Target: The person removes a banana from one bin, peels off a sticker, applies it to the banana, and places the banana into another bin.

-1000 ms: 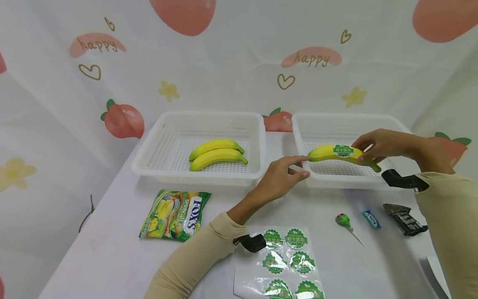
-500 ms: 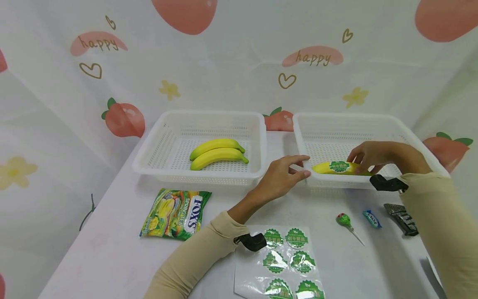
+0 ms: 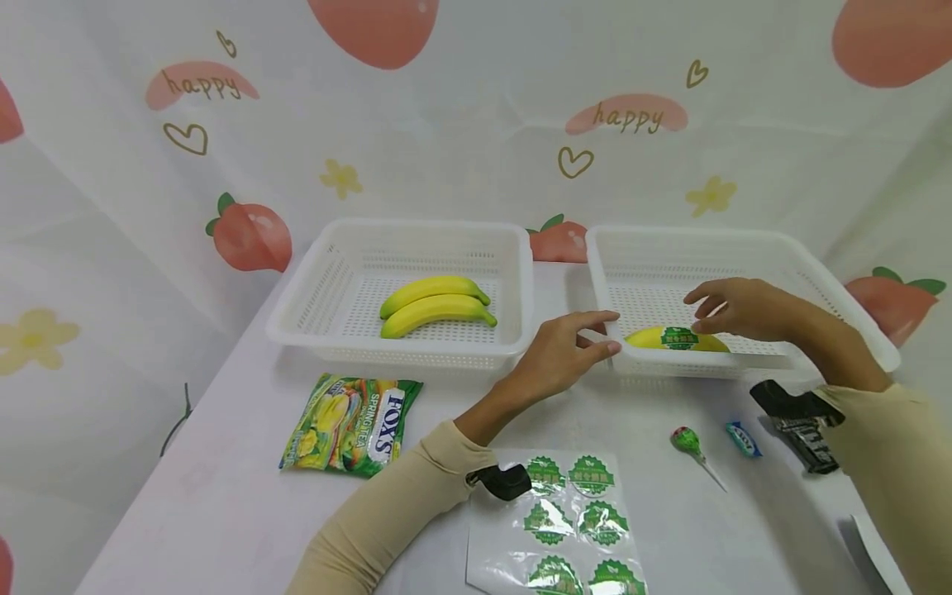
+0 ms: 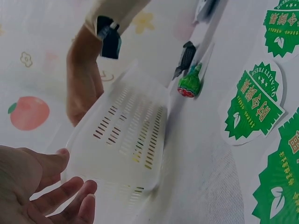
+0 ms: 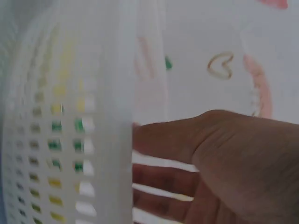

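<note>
My left hand (image 3: 559, 351) holds the front left corner of the right white plastic basket (image 3: 699, 361), thumb and fingers set around its rim. Inside that basket, along the front wall, lies a banana (image 3: 644, 337) with a round green sticker (image 3: 678, 338) on it. My right hand (image 3: 751, 310) hovers just above the banana's right end, fingers loosely bent and holding nothing. In the right wrist view the basket wall (image 5: 112, 116) covers the fingertips, and yellow and green show through its holes. The left wrist view has the thumb (image 4: 58, 161) at the basket edge.
Another white basket (image 3: 402, 349) on the left holds two bananas (image 3: 435, 307). A green candy bag (image 3: 349, 426) lies before it. A sheet of green stickers (image 3: 513, 529) is at the front. To the right lie a lollipop (image 3: 687, 440), a blue-wrapped candy (image 3: 742, 439) and a black packet (image 3: 806, 442).
My right hand lowered the stickered banana into the right basket, let it go and rose slightly off it. My left hand has stayed at the basket corner.
</note>
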{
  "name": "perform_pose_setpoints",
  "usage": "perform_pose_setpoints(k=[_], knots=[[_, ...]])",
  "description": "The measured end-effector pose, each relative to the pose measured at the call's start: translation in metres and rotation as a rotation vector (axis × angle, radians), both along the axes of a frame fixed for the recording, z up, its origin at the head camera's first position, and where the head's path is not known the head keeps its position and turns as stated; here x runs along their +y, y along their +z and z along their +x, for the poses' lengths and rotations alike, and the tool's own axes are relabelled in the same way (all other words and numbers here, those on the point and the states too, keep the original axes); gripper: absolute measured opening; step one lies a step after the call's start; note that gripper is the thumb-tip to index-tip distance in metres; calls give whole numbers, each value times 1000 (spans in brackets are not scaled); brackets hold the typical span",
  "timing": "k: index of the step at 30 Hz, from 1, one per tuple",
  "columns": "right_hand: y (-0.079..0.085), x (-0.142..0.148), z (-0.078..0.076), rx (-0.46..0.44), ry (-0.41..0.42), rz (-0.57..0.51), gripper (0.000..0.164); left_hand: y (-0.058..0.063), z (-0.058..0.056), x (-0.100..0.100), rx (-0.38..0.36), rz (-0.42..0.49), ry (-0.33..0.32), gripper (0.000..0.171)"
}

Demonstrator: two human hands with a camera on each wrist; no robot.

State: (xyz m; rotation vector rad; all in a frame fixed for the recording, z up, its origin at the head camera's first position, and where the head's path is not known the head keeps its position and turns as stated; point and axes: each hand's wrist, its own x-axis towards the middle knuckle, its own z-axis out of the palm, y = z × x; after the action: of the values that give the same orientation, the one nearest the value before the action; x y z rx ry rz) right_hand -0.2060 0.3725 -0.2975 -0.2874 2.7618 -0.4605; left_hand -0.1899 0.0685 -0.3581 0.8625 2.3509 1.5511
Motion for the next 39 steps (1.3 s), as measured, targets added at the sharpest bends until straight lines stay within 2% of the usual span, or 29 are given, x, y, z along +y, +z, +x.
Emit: perform_pose_setpoints(k=[2, 6, 11, 14, 16, 21, 26, 32, 35, 39], knots=[[0, -13, 13, 120, 13, -3, 45, 0, 0, 0, -3, -4, -3, 51], [-5, -40, 39, 271, 30, -69, 38, -1, -1, 0, 4, -6, -5, 50], [-20, -62, 64, 343, 4, -141, 42, -2, -2, 0, 27, 7, -6, 49], [-31, -68, 73, 347, -12, -133, 48, -3, -2, 0, 34, 10, -10, 49], [-38, -70, 76, 381, -1, -119, 47, -3, -1, 0, 44, 0, -18, 49], [-48, -72, 79, 507, 32, -81, 40, 0, 5, -3, 99, -114, -53, 55], [-51, -73, 79, 549, 24, -72, 41, 4, 24, -19, 229, -238, -116, 57], [-52, -72, 81, 572, 6, -70, 41, 13, 44, -61, 473, -225, -202, 42], [-52, -72, 81, 566, 4, -73, 41, 17, 48, -88, 644, -208, -157, 35], [-53, -72, 80, 558, 8, -77, 42, 19, 46, -125, 804, -196, 10, 30]])
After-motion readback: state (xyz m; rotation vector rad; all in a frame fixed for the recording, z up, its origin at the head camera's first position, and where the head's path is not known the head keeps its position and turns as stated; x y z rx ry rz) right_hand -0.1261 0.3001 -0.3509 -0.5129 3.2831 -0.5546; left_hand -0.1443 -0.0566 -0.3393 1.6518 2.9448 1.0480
